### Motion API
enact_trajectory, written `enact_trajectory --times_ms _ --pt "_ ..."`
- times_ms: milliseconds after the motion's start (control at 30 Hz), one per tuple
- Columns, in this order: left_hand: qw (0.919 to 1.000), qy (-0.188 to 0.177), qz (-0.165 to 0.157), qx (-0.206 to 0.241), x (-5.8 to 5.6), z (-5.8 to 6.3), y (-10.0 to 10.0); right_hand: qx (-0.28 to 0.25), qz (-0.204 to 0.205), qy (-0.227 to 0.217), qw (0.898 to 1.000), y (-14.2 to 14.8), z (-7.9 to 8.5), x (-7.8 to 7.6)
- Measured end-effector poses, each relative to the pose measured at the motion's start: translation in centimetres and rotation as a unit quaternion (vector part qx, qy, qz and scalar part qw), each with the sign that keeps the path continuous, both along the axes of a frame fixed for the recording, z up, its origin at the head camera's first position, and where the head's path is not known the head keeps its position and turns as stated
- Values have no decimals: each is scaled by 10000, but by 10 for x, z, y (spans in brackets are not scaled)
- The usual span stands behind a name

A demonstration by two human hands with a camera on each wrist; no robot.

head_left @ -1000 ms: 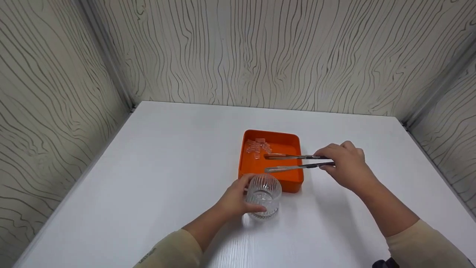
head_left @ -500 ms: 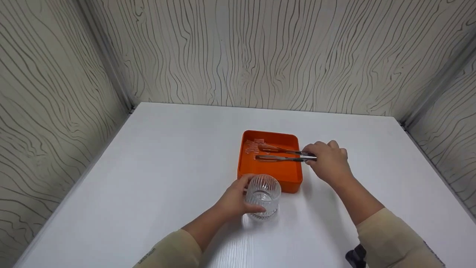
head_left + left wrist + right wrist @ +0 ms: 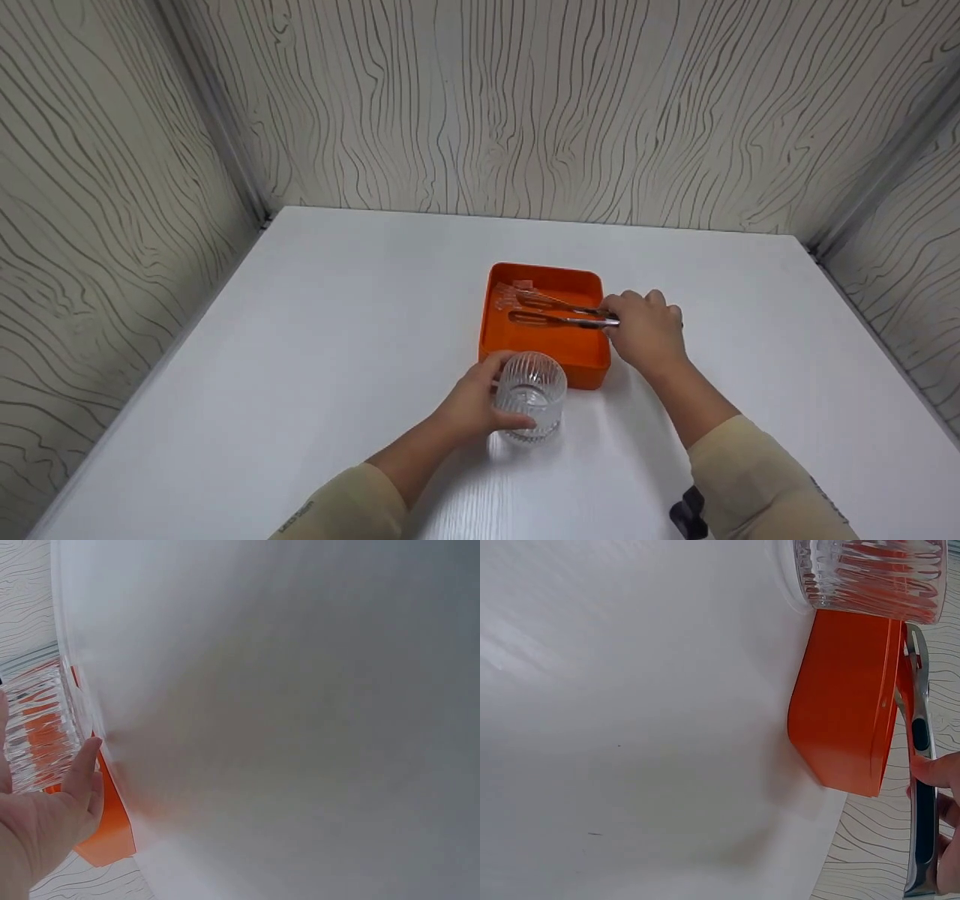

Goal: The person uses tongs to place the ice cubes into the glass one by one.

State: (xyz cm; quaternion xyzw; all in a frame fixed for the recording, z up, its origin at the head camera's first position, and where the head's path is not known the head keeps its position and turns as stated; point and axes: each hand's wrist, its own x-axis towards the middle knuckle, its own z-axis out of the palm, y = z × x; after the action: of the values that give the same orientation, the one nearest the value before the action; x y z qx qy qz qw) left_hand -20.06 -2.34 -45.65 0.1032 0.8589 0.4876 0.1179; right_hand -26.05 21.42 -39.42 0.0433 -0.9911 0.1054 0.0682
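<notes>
My left hand (image 3: 469,405) grips a ribbed clear drinking glass (image 3: 534,394), upright on the table just in front of an orange tray (image 3: 555,352). Thumb and fingers curve round the glass, as the left wrist view also shows at the glass wall (image 3: 41,727). My right hand (image 3: 646,334) holds metal tongs (image 3: 562,321) with dark handle grips (image 3: 926,817). The tongs reach over the tray's right rim, their two arms a little apart. Their tips are low in the tray, beside several clear ice-like pieces (image 3: 506,297) at its back left. Nothing shows clearly between the tips.
The white table (image 3: 337,315) runs back to a wood-grain patterned wall (image 3: 480,112), with similar panels at both sides. A dark object (image 3: 688,514) sits by the right sleeve.
My right hand has moved left, taking the tongs further into the tray toward the clear pieces, and the tongs' arms have come closer together. The left hand and glass have stayed put.
</notes>
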Motion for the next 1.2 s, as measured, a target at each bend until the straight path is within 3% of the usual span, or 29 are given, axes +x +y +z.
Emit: enact_trajectory --times_ms 767,1200 --pt "9998 -151 87 -41 0 1 1 48 -70 -473 9988 -6 -11 -8" --pt "9999 -145 73 -37 0 2 0 117 -44 -260 9996 -7 -16 -9"
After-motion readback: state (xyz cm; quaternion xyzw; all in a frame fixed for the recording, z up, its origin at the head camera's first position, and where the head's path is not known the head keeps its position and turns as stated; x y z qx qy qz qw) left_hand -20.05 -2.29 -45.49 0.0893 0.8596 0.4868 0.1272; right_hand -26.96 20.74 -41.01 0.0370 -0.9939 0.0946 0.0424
